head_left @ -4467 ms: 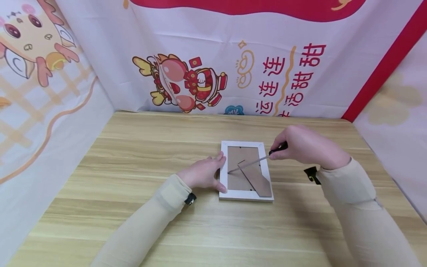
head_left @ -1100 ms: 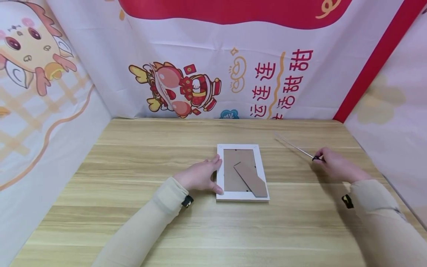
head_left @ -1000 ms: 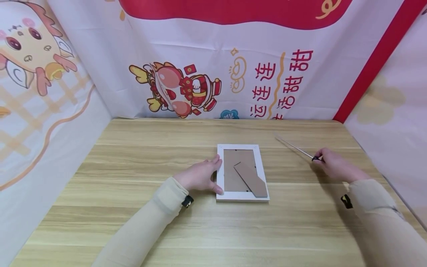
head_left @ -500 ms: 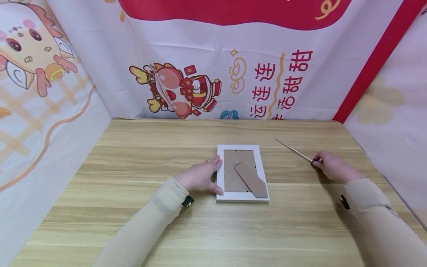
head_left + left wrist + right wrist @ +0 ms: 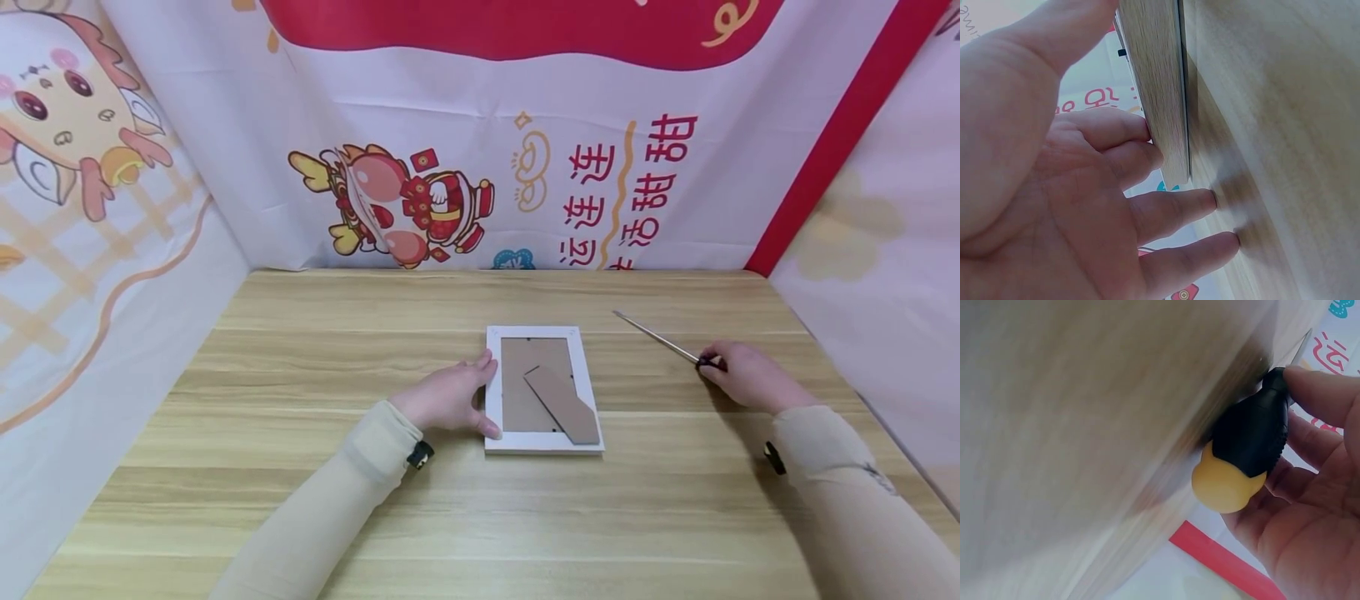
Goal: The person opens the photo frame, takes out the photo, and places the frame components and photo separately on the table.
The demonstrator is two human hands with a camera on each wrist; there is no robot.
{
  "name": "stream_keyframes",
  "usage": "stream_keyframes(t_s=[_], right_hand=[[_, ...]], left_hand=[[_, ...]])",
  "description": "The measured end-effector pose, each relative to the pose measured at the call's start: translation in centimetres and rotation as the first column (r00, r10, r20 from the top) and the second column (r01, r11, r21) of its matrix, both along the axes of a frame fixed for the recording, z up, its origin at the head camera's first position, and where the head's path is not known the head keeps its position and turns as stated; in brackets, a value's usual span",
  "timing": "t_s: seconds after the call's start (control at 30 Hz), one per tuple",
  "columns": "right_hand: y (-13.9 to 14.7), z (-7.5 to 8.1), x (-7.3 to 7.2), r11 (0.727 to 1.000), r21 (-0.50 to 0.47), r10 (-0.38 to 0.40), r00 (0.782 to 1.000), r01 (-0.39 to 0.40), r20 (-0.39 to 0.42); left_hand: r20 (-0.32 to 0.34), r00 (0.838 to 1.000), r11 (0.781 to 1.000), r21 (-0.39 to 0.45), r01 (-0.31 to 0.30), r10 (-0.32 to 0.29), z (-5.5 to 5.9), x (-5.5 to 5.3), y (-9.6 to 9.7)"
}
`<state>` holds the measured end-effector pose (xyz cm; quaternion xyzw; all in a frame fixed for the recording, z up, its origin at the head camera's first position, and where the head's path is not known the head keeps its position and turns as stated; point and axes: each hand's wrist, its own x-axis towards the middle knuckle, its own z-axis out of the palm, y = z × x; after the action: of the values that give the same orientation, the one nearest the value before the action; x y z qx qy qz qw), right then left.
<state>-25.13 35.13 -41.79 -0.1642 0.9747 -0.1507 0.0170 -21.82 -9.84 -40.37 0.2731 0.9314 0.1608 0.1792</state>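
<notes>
A white photo frame (image 5: pixel 493 408) lies back side up on the table, its brown backing board (image 5: pixel 517 408) and slanted stand leg (image 5: pixel 562 406) showing. My left hand (image 5: pixel 450 395) rests against the frame's left side, thumb at the near corner and fingers spread. In the left wrist view, two fingertips touch the frame's side edge (image 5: pixel 1157 81) while the other two reach down to the table. To the right of the frame, my right hand (image 5: pixel 750 377) holds a screwdriver by its black and yellow handle (image 5: pixel 1250 431). The metal shaft (image 5: pixel 660 338) points to the far left, low over the table.
The wood-grain table (image 5: pixel 322 500) ends at a printed cloth backdrop (image 5: pixel 450 92) behind. More cloth walls stand at the left (image 5: pixel 112 275) and right (image 5: pixel 885 275). Small dark tabs (image 5: pixel 572 377) sit along the backing board's edges.
Earlier, the screwdriver's tip was at the left edge of the backing board. My right hand has since carried it right, off the frame, and lowered it near the table. The left hand stays put.
</notes>
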Motion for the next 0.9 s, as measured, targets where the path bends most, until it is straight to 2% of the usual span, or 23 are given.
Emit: stream_keyframes(t_s=[0.37,0.6,0.73,0.83,0.9], right_hand=[[0.2,1.2,0.6,1.000,0.009,0.021,1.000,-0.022,0.020],[-0.9,2.8,2.0,0.999,-0.015,0.033,0.999,-0.033,-0.030],[-2.2,3.9,3.3,0.997,-0.054,0.056,0.996,-0.059,-0.064],[-3.5,4.6,4.5,0.993,-0.073,0.083,0.993,-0.089,-0.084],[-4.6,4.9,5.3,0.990,-0.091,0.104,0.992,-0.110,-0.065]], left_hand=[[-0.002,1.000,1.000,-0.005,0.010,-0.010,0.2,0.1,-0.3],[0.010,1.000,1.000,0.005,0.024,-0.024,0.6,-0.2,-0.5],[-0.011,0.999,0.997,0.067,0.034,-0.033,1.1,-1.5,-0.9],[-0.047,0.998,0.992,0.119,0.047,-0.042,1.5,-3.1,-1.3],[-0.037,0.999,0.991,0.133,0.020,-0.015,1.6,-4.2,-1.6]])
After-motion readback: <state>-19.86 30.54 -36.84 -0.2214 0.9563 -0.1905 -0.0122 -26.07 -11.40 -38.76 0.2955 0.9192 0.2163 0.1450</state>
